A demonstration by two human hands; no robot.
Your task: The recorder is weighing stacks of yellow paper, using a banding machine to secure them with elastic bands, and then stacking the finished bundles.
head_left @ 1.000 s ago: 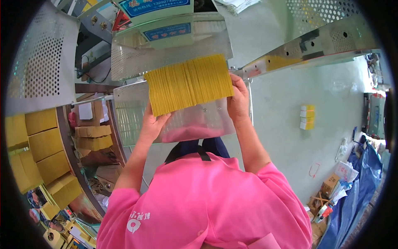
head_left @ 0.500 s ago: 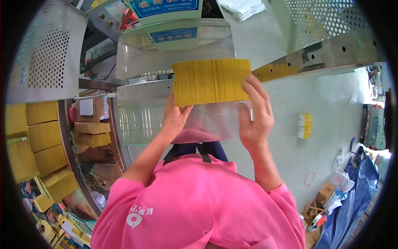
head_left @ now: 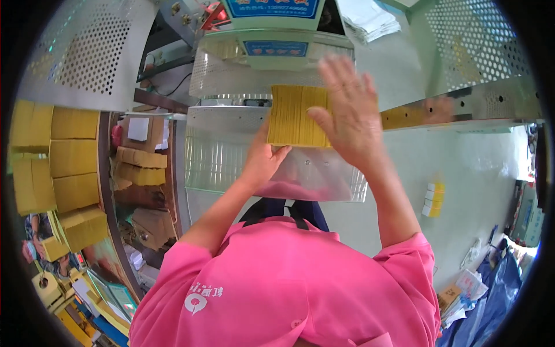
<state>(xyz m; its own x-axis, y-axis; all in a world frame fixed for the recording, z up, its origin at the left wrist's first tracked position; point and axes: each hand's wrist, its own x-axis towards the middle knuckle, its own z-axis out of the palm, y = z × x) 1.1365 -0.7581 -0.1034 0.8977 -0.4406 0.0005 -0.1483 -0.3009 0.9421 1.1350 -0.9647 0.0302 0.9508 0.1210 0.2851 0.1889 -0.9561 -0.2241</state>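
Floor: smooth, pale grey-green floor, stretching along the right side, with a soft whitish sheen toward the far edge.
Left side: dark brown uprights of a rack, with yellow cartons stacked beside them.
Upper corners: a perforated metal panel at left, another perforated panel at right.
Lower right: crumpled blue tarp spread on the floor.
Light: bright, with white glare at the right rim.
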